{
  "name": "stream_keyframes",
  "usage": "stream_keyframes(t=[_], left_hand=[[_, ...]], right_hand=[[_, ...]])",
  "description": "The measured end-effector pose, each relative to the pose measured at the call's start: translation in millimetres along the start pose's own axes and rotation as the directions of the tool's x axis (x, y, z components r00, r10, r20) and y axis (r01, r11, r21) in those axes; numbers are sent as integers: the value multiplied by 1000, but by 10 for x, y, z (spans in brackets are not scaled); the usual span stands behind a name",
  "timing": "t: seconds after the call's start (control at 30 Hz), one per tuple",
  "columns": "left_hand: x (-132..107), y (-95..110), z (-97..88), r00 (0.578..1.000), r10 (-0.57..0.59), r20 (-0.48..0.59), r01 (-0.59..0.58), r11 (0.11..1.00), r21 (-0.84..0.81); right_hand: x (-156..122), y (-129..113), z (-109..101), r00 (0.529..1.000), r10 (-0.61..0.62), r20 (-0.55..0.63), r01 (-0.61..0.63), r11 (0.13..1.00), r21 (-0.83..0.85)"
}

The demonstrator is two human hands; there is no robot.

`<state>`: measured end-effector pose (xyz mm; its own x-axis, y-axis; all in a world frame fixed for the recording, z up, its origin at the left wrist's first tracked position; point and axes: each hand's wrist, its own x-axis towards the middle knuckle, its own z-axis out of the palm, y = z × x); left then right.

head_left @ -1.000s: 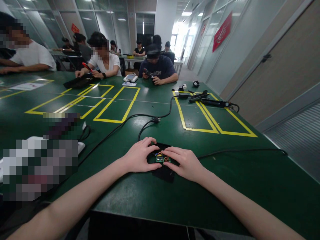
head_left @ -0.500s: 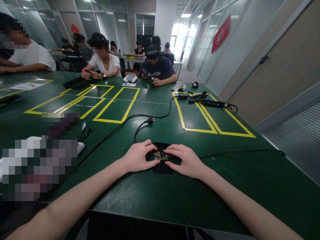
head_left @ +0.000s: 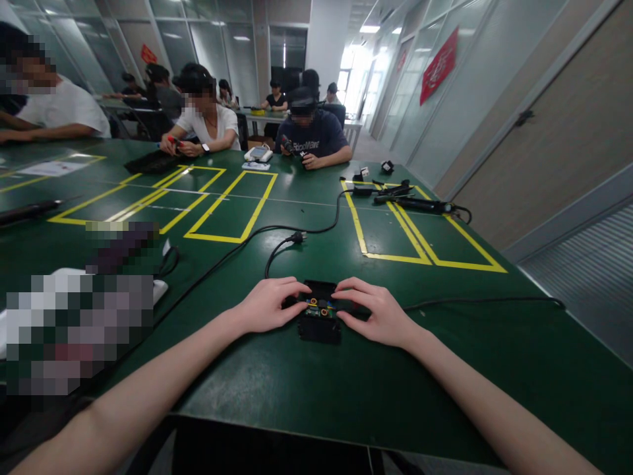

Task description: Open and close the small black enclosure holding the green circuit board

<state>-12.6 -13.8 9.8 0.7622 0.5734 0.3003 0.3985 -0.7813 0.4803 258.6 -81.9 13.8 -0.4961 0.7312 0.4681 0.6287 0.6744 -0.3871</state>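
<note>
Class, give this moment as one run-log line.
left hand: open, at left end of circuit board; right hand: open, at right end; black panels: board's near and far sides; plug: on table beyond hands

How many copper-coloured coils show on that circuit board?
2. The far coil sits toward the left hand; the near coil sits toward the right hand. Others could be hidden beneath the parts.
</note>
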Motion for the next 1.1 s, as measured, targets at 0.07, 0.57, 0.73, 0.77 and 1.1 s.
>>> stream_keyframes(t=[0.07, 0.57, 0.73, 0.77, 1.1], left_hand=[[0, -12, -28, 1000, 18, 3, -18, 1000, -20], [6, -133, -156, 997, -17, 80, 18, 1000, -15], [31, -144, -172, 994, -55, 96, 57, 998, -11], [37, -141, -174, 993, -60, 100, 62, 998, -13], [48, -42, -157, 980, -99, 174, 123, 983, -137]], right_hand=[[-9, 26, -47, 1000, -13, 4, 13, 1000, 8], [-53, 143, -201, 970, 130, 204, -110, 988, -108], [-75, 192, -198, 969, 169, 180, -159, 985, -71], [-78, 196, -198, 971, 174, 166, -164, 984, -68], [-35, 82, -236, 951, 222, 214, -230, 973, 13]])
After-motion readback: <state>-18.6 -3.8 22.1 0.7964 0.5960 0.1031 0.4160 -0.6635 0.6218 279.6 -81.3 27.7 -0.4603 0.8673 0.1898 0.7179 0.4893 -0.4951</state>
